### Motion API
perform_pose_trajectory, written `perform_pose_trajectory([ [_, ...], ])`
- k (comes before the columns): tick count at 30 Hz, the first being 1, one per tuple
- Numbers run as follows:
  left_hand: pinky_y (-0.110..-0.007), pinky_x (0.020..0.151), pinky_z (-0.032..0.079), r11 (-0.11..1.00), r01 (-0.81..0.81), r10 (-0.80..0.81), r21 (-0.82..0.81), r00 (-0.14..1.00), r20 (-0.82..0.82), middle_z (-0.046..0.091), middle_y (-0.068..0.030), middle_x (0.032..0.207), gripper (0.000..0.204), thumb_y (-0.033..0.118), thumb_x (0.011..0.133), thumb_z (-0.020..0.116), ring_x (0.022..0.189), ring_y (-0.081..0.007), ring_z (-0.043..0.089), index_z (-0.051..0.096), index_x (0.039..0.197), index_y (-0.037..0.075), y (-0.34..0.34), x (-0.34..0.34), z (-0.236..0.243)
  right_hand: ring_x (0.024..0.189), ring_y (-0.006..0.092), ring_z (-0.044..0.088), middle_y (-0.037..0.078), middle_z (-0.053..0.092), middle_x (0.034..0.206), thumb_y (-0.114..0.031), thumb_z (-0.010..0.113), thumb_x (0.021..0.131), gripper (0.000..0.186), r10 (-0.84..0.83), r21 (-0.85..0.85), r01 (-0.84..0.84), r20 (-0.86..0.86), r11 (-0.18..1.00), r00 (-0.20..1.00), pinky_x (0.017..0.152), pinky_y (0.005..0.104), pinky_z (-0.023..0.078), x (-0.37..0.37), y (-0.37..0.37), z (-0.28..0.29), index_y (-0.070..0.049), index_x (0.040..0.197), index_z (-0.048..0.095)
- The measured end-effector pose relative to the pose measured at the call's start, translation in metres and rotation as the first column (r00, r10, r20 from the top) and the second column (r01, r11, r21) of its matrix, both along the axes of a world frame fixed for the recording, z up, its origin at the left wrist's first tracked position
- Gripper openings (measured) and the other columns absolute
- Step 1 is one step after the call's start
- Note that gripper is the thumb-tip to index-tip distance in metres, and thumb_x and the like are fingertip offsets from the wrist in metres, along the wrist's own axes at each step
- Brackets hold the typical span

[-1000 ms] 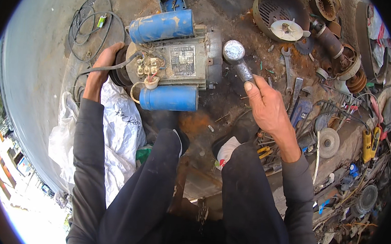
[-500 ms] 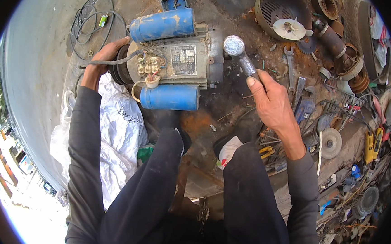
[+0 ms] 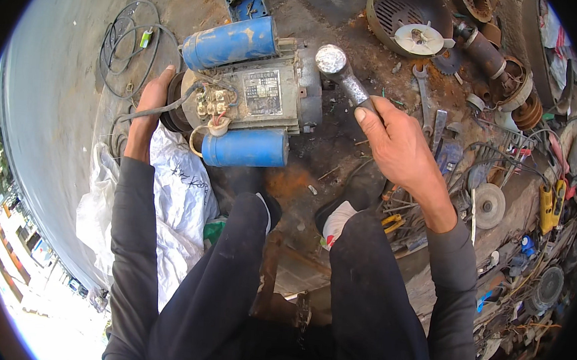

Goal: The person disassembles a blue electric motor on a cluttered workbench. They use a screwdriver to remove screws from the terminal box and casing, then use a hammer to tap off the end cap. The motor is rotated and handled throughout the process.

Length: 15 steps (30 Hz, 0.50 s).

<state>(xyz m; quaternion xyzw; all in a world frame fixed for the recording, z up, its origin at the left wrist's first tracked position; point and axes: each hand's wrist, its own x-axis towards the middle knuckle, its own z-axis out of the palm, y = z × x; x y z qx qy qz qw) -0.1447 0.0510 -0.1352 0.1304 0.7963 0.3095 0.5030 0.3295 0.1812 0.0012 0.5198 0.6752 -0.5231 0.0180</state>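
An electric motor (image 3: 261, 92) lies on its side ahead of my feet, with a blue cylinder (image 3: 230, 42) along its far side and another blue cylinder (image 3: 245, 147) along its near side. Brass terminals (image 3: 212, 101) and wires sit exposed on top. My left hand (image 3: 152, 103) is against the dark grooved pulley (image 3: 175, 98) at the motor's left end, fingers pointing away from me; some of them are hidden. In my right hand (image 3: 401, 144) is a hammer (image 3: 349, 84), gripped by its handle. Its shiny round face is raised beside the motor's right end, apart from it.
A coiled cable (image 3: 124, 61) lies far left, and a small blue box (image 3: 247, 4) stands behind the motor. White sacking (image 3: 180, 192) is by my left leg. On the right are a wrench (image 3: 423, 96), a slotted metal housing (image 3: 393, 20), a grinding disc (image 3: 489, 206) and scattered scrap.
The hammer has shifted slightly left and away from me. My left hand's fingers have slid from over the pulley's far edge to its outer side. The whole view has moved a little.
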Motion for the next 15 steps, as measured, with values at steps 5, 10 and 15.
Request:
perform_pose_trajectory([
  [5, -0.033, 0.087, 0.05, 0.982, 0.026, 0.021, 0.19, 0.971, -0.24, 0.073, -0.0036, 0.101, 0.048, 0.039, 0.117, 0.057, 0.092, -0.0139, 0.06, 0.075, 0.104, -0.003, -0.025, 0.018, 0.002, 0.06, 0.0317, 0.056, 0.017, 0.056, 0.068, -0.036, 0.062, 0.115, 0.04, -0.053, -0.107, 0.048, -0.048, 0.993, 0.997, 0.062, 0.0467, 0.045, 0.016, -0.006, -0.014, 0.002, 0.102, 0.059],
  [10, -0.038, 0.08, 0.046, 0.917, 0.229, -0.009, 0.327, 0.83, -0.557, 0.062, -0.0093, 0.088, 0.047, 0.036, 0.119, 0.051, 0.085, -0.019, 0.049, 0.061, 0.097, -0.005, -0.041, 0.036, 0.0, 0.048, 0.0094, 0.047, 0.0, 0.055, 0.069, -0.043, 0.056, 0.118, 0.043, -0.522, -0.433, 0.432, -0.111, 0.791, 0.846, 0.047, 0.0301, 0.037, 0.057, -0.027, -0.055, -0.002, 0.116, 0.068],
  [15, -0.038, 0.076, 0.04, 0.884, 0.25, 0.063, 0.394, 0.773, -0.631, 0.046, -0.0048, 0.085, 0.043, 0.034, 0.119, 0.049, 0.084, -0.0188, 0.041, 0.053, 0.095, -0.001, -0.053, 0.049, -0.007, 0.062, 0.0193, 0.061, 0.01, 0.064, 0.083, -0.041, 0.062, 0.114, 0.045, -0.453, -0.111, 0.468, 0.133, 0.877, 0.881, 0.057, 0.0383, 0.049, 0.108, -0.036, -0.087, 0.003, 0.124, 0.069],
])
